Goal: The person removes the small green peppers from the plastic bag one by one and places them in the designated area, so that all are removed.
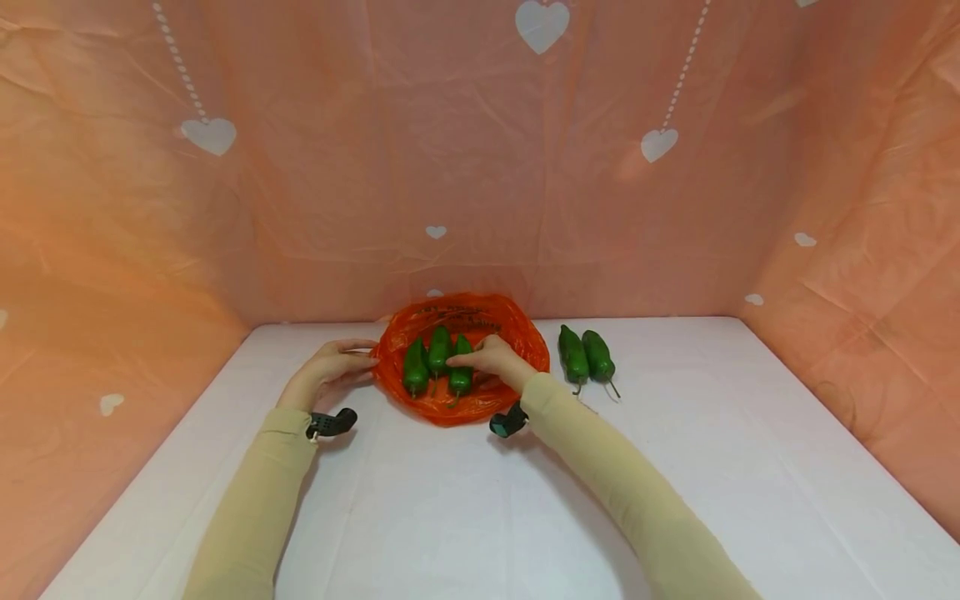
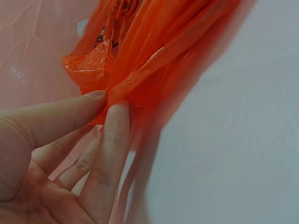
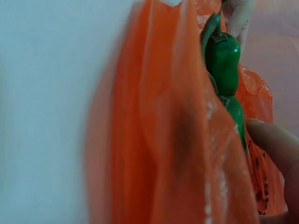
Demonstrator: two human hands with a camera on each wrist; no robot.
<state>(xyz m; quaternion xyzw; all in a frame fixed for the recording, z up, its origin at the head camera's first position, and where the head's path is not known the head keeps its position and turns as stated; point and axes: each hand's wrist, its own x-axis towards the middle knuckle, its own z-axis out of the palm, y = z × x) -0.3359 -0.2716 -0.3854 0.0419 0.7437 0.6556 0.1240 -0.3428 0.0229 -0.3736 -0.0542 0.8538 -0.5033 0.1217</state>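
An orange plastic bag [image 1: 517,321] with black print sits with its mouth spread wide at the back of the table. Inside lie three green chili peppers [image 1: 415,367] with their stems toward me. My left hand [image 1: 330,367] is at the bag's left side; in the left wrist view its thumb and forefinger pinch the gathered bag edge [image 2: 126,88]. Reaching over the bag's right side, my right hand [image 1: 497,360] holds the rightmost pepper [image 1: 460,379] between thumb and fingers. In the right wrist view the thumb [image 3: 268,137] is against the pepper, while the bag's wall hides the other fingers.
Two more green peppers [image 1: 573,357] lie side by side on the white table [image 1: 420,517], right of the bag. A peach curtain with white hearts [image 1: 480,167] encloses the back and sides. Dark wrist cameras [image 1: 333,422] are strapped below both hands.
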